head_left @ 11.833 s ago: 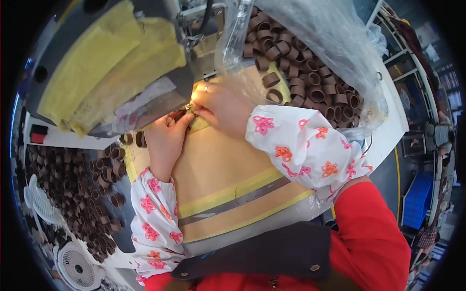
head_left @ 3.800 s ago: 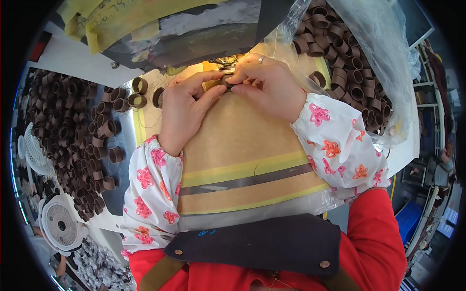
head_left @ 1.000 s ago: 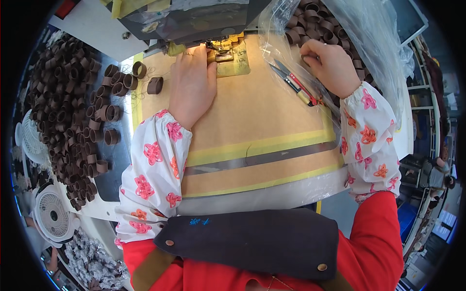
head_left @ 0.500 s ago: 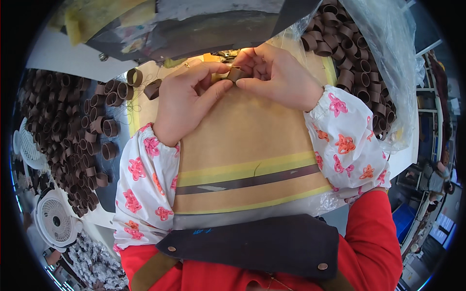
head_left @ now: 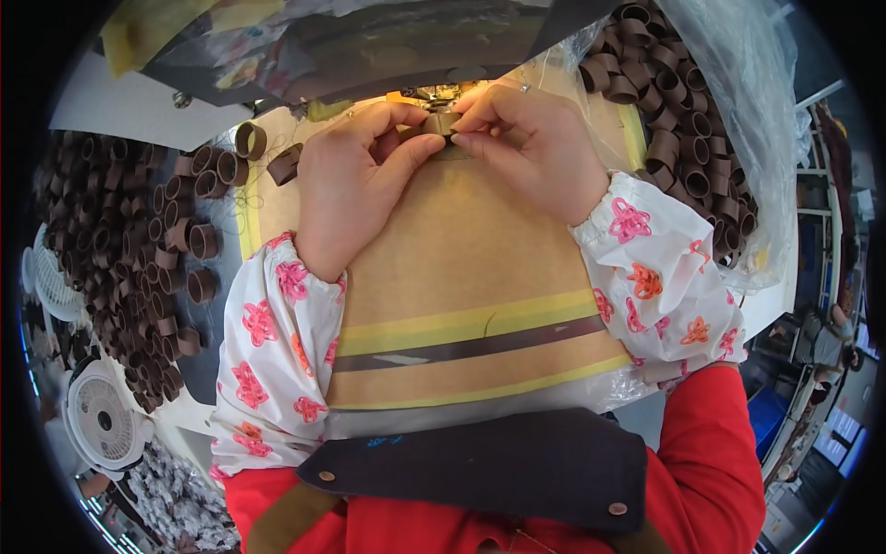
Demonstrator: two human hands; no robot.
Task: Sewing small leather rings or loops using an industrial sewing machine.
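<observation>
A short brown ring of band material [head_left: 442,123] is held between my two hands, right under the lit working end of a sewing machine [head_left: 434,95]. My left hand [head_left: 355,171] pinches its left side between thumb and fingers. On the other side, my right hand [head_left: 531,134] grips it with thumb and forefinger. The ring's far part and the machine's needle area are partly hidden by my fingers and the dark machine body [head_left: 360,55].
Many brown rings [head_left: 120,249] lie heaped on the left. Another heap of rings [head_left: 688,129] sits at the right beside clear plastic sheeting [head_left: 738,102]. Tan board with yellow tape [head_left: 461,249] covers the table before me. A white fan [head_left: 106,420] stands at lower left.
Both hands have shifted slightly with the ring, which now sits squarer under the machine's lit end. My right fingers have turned and closed in nearer its right edge.
</observation>
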